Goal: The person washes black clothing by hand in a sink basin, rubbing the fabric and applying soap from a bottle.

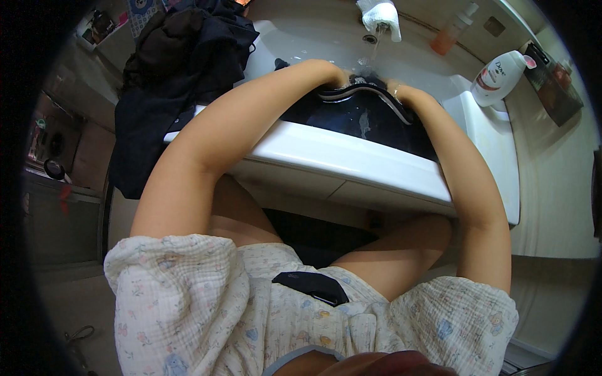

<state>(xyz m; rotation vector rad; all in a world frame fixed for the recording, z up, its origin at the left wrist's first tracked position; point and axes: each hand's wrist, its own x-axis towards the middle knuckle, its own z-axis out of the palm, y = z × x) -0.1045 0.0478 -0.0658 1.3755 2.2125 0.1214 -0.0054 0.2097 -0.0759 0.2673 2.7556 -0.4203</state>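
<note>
Both my hands are down in a white basin [348, 151], at a wet dark garment [362, 113] with a light-edged band. My left hand [342, 81], wrist bent inward, grips the cloth at the left end of a bunched part. My right hand [395, 88] grips it on the other side, a short way apart. Most fingers are hidden by cloth and water. Between the hands the band arches up, and the rest of the garment spreads toward the front rim. Water runs from a tap [382, 21] wrapped in white material onto the bunched cloth.
A heap of dark clothes [188, 61] hangs over the basin's left side. On the right rim stands a white Dove bottle [497, 77]. A pump bottle with orange liquid [451, 30] is at the back, and a dark wall holder [552, 84] is at far right.
</note>
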